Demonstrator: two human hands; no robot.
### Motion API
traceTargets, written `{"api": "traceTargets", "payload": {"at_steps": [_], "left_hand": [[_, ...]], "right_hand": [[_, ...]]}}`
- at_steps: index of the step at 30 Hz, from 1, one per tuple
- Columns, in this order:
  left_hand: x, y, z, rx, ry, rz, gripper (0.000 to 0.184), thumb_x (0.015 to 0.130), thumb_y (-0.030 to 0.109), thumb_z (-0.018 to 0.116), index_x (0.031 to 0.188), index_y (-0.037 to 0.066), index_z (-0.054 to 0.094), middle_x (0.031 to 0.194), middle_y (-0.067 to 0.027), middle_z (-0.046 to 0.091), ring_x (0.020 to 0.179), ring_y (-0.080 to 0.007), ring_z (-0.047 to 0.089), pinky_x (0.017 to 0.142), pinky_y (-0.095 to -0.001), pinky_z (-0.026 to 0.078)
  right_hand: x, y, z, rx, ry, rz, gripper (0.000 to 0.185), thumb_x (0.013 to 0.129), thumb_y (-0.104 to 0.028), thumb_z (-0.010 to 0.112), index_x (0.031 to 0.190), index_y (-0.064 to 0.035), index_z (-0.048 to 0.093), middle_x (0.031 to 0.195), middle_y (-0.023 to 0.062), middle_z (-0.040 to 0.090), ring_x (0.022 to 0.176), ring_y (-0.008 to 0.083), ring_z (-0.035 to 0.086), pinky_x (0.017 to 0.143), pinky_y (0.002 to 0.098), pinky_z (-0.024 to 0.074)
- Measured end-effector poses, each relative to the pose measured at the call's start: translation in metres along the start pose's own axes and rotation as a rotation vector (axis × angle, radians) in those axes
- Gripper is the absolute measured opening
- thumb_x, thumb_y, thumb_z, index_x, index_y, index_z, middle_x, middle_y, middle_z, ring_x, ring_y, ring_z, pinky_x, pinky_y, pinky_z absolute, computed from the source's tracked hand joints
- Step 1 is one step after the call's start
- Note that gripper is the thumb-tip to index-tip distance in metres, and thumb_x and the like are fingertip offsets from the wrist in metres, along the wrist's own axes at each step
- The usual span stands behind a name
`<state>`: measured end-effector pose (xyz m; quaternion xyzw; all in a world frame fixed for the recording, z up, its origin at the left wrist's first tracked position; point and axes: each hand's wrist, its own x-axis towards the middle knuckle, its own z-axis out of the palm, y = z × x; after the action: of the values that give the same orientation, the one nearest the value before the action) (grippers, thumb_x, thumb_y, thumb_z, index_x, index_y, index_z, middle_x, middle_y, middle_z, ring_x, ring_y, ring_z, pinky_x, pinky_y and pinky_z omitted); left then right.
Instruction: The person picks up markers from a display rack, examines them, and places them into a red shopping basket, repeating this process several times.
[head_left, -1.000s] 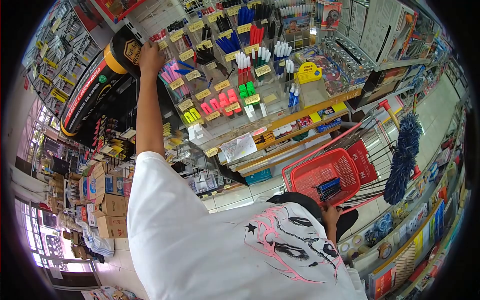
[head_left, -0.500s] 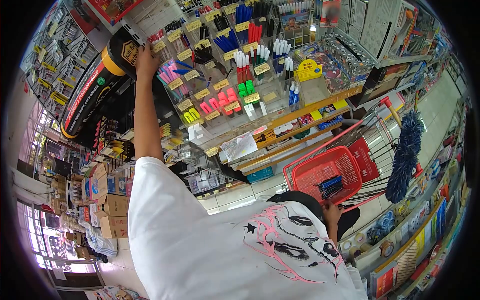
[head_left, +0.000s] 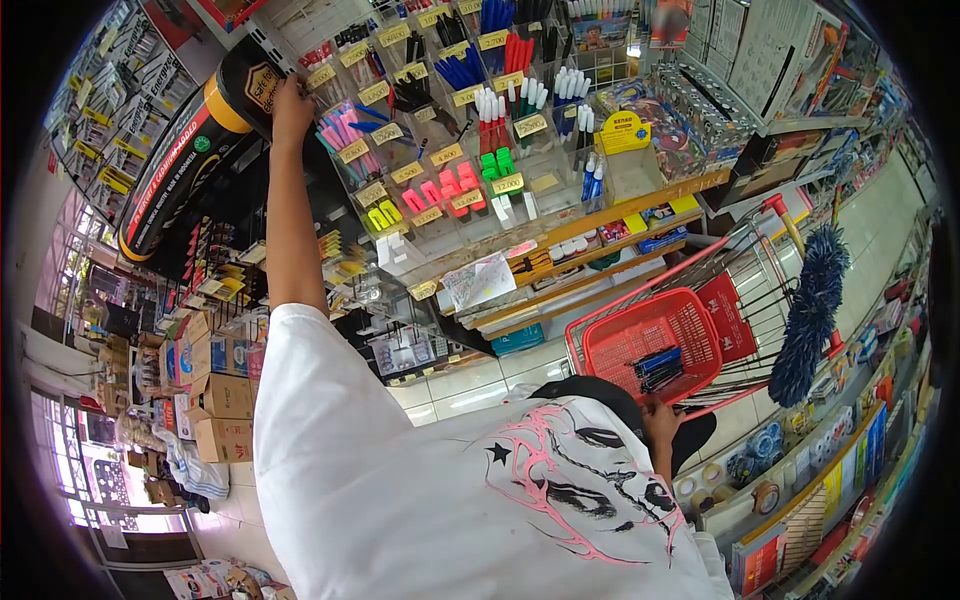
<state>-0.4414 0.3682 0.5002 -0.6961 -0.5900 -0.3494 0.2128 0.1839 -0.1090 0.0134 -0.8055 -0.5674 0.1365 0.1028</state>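
Observation:
My left hand reaches up to the upper left edge of a clear pen display, beside a large black battery-shaped sign. Its fingers are curled, and what they hold, if anything, is hidden. Down at the near side of a red shopping cart, my right hand has its fingers closed on the cart's rim, beside a red plastic basket. Several blue and black pens lie in the basket. Highlighters, markers and pens fill the display's price-tagged compartments.
A blue fluffy duster hangs at the cart's right side. Shelves with tape rolls run along the lower right. Cardboard boxes are stacked at left. A yellow box sits right of the markers.
The view has shifted slightly, and my left hand sits a little higher in it, still at the display's left edge. My right hand stays by the basket.

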Motion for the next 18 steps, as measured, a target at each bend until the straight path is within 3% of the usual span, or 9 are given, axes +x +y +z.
{"api": "traceTargets", "payload": {"at_steps": [4, 14, 16, 18], "left_hand": [[-0.001, 0.000, 0.002, 0.060, 0.052, 0.010, 0.032, 0.074, 0.001, 0.073, 0.102, 0.000, 0.057, 0.085, -0.0179, 0.063, 0.079, -0.0331, 0.063, 0.070, -0.0399, 0.049], [-0.005, 0.012, -0.010, 0.026, 0.055, -0.017, 0.027, 0.081, 0.006, 0.067, 0.106, 0.000, 0.059, 0.088, -0.0197, 0.065, 0.082, -0.0341, 0.064, 0.072, -0.0408, 0.049], [-0.005, 0.018, -0.012, 0.023, 0.223, 0.068, 0.022, 0.081, 0.008, 0.065, 0.102, 0.003, 0.061, 0.090, -0.0188, 0.061, 0.085, -0.0370, 0.062, 0.074, -0.0438, 0.050], [-0.017, 0.075, -0.034, 0.090, 0.282, 0.087, 0.021, 0.083, 0.009, 0.063, 0.103, 0.003, 0.062, 0.094, -0.0187, 0.061, 0.087, -0.0372, 0.061, 0.075, -0.0437, 0.050]], "right_hand": [[-0.002, -0.007, -0.013, 0.050, -0.029, 0.010, 0.019, 0.079, -0.029, 0.064, 0.089, -0.0133, 0.070, 0.080, 0.0074, 0.070, 0.081, 0.0267, 0.066, 0.089, 0.0463, 0.0318], [-0.001, -0.009, -0.015, 0.077, -0.066, 0.041, 0.019, 0.079, -0.029, 0.064, 0.084, -0.0114, 0.070, 0.080, 0.0096, 0.070, 0.080, 0.0278, 0.066, 0.089, 0.0458, 0.0322], [-0.001, -0.009, -0.015, 0.085, -0.065, 0.062, 0.019, 0.078, -0.028, 0.063, 0.082, -0.0104, 0.070, 0.081, 0.0107, 0.070, 0.081, 0.0281, 0.066, 0.091, 0.0454, 0.0328], [-0.001, -0.004, -0.008, 0.045, -0.034, 0.008, 0.022, 0.079, -0.032, 0.063, 0.087, -0.0124, 0.070, 0.079, 0.0090, 0.070, 0.078, 0.0273, 0.066, 0.088, 0.0455, 0.0316]]}}
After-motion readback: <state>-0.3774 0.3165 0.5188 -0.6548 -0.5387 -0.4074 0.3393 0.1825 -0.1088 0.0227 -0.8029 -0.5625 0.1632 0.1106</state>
